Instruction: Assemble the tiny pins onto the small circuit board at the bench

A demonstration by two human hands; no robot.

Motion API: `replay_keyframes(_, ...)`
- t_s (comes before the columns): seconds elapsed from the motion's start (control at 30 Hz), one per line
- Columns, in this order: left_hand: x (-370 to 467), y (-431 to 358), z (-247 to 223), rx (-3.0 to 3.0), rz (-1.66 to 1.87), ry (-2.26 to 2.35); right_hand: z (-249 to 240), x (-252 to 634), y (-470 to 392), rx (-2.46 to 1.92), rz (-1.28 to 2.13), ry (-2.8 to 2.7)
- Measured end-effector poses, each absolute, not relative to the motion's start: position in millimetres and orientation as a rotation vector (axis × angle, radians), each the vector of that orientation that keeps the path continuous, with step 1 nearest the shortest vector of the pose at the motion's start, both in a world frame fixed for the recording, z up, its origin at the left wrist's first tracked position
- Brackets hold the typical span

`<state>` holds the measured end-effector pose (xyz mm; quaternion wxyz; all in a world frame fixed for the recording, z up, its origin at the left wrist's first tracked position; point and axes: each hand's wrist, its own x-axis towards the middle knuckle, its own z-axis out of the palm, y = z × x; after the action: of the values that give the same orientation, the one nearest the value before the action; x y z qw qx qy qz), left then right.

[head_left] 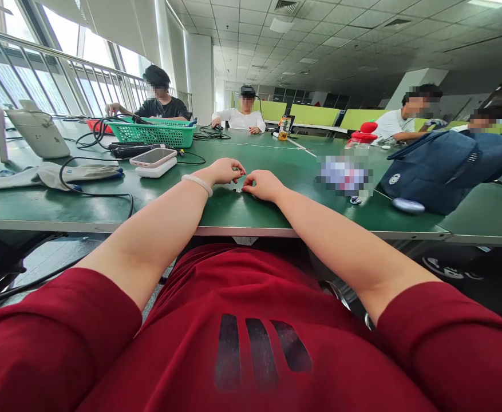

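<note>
My left hand (pixel 225 171), with a pale band (pixel 198 182) round its wrist, is held just above the green table (pixel 233 214). Its fingers are curled in, thumb and forefinger close together. Facing it from the right, my right hand (pixel 264 186) rests low at the tabletop with thumb and forefinger pinched. Only a narrow gap lies between the two sets of fingertips. A tiny whitish piece (pixel 238 190) shows beneath them, too small to name. Whatever either pinch holds is hidden by the fingers.
To the left are a phone on a white case (pixel 155 162), gloves (pixel 62 174), black cables and a green basket (pixel 151 133). A blue bag (pixel 439 169) and a red-lidded jar (pixel 362 136) stand right. Several people sit around the table.
</note>
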<state>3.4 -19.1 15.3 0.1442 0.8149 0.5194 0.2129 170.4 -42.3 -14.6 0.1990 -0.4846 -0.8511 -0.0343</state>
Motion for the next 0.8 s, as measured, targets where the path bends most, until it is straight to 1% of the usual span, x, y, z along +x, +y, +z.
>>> replay_keyframes(0.6,3.0,-13.8,14.1,2.314,0.572,1.528,-17.7,166.0,-41.6,-1.253,-0.13,-2.421)
replay_keyframes(0.8,0.6,-12.6,14.6,2.429,0.537,1.542,-17.3,164.4,-42.3,-1.239,-0.166,-2.453)
